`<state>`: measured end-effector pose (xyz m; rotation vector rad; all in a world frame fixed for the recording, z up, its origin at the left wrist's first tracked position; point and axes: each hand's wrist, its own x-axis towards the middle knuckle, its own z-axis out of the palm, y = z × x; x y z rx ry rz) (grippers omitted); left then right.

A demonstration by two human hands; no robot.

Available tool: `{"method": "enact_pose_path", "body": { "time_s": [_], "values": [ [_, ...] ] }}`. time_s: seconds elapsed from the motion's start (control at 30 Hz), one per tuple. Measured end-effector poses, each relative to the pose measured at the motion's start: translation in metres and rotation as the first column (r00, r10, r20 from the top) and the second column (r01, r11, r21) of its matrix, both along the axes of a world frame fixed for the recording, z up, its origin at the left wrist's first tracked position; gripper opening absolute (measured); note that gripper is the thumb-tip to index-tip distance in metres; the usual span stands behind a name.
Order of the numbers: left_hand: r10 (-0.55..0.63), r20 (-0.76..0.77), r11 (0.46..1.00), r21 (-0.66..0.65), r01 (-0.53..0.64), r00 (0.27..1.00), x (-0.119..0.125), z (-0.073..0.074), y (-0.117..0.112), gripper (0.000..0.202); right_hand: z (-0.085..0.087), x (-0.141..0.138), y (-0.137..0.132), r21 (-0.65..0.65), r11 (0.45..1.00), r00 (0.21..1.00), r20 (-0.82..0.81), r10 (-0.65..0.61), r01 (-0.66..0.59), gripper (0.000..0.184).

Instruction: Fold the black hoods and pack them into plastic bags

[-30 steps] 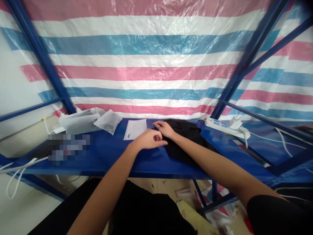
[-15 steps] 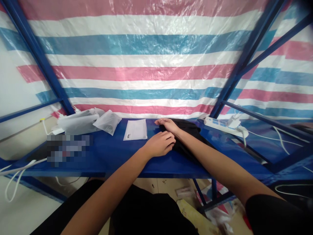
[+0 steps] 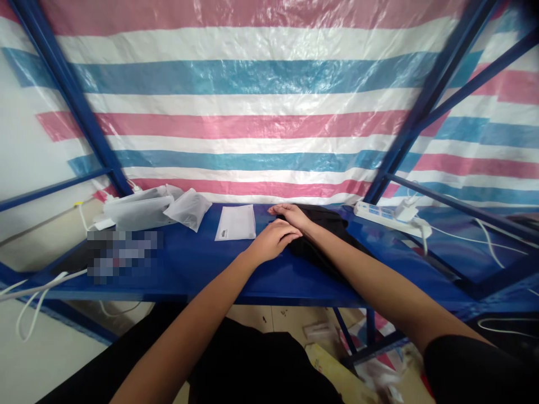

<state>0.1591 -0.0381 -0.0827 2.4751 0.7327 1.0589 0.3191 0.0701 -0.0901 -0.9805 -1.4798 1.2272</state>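
Observation:
My right hand [image 3: 289,215] lies relaxed near the back of the blue table, fingers extended to the left, with nothing visible in it. Just in front of it is my left hand [image 3: 275,240], its fingers stretched toward the right wrist and the thumb a little apart. The left fingertips sit close to the right wrist; whether they touch it I cannot tell. A folded black cloth [image 3: 330,219] lies beneath and beside my right hand and forearm. To the left of both hands, a flat white zip pouch [image 3: 236,223] with a small printed label rests on the tabletop.
Frosted plastic bags [image 3: 141,209] stand at the back left of the blue tabletop [image 3: 197,269]. A white power strip [image 3: 379,215] with plugs and cables is at the right. Blue metal posts [image 3: 410,134] frame a striped plastic sheet [image 3: 252,126] behind.
My left hand has shifted slightly up and its curled fingers have straightened. My right hand stays nearly where it was. The whole view has moved slightly.

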Motion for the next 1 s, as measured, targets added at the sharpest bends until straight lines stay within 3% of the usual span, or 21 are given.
{"method": "enact_pose_path", "body": {
  "time_s": [0.1,0.23,0.3,0.43,0.6,0.77,0.83,0.9,0.93,1.0],
  "values": [
    [0.109,-0.08,0.994,0.026,-0.107,0.991,-0.005,-0.006,0.001,0.017,-0.003,0.0,0.001,-0.005,1.0,1.0,-0.011,0.014,-0.014,0.026],
    [0.448,-0.208,0.889,0.0,-0.458,0.869,-0.009,-0.011,-0.001,0.052,-0.006,0.0,0.002,0.038,0.999,0.999,-0.022,0.026,-0.026,0.026],
    [0.458,-0.25,0.867,-0.086,-0.491,0.853,-0.009,-0.01,-0.003,0.057,-0.007,0.0,0.004,0.051,0.998,1.0,-0.008,0.022,-0.022,0.026],
    [0.203,-0.145,0.929,-0.285,-0.237,0.968,-0.007,-0.003,-0.006,0.054,-0.007,0.002,0.007,0.046,0.999,0.999,0.03,0.024,-0.025,0.026],
    [0.053,-0.069,0.894,-0.441,-0.078,0.996,-0.011,-0.006,-0.001,0.065,-0.003,0.007,0.005,0.036,0.999,0.999,0.024,0.031,-0.032,0.029],
    [-0.114,0.283,0.786,-0.56,0.261,0.952,-0.009,-0.004,0.003,0.053,0.001,0.005,0.001,0.01,1.0,1.0,0.007,0.022,-0.022,0.027],
    [-0.145,0.34,0.669,-0.659,0.345,0.929,-0.011,0.003,-0.001,0.05,0.001,0.003,0.002,0.019,1.0,1.0,-0.001,0.013,-0.013,0.025],
    [-0.14,0.318,0.538,-0.771,0.342,0.938,-0.017,0.013,-0.007,0.054,0.0,0.002,0.002,0.036,0.999,1.0,-0.011,0.009,-0.008,0.024],
    [-0.131,0.288,0.506,-0.804,0.314,0.949,-0.021,0.017,-0.009,0.056,0.0,0.002,0.003,0.049,0.999,1.0,-0.005,0.007,-0.007,0.024],
    [-0.115,0.215,0.52,-0.819,0.243,0.97,-0.029,0.024,-0.012,0.054,-0.001,0.002,0.001,0.097,0.995,0.997,0.07,0.013,-0.02,0.024]
  ]
}}
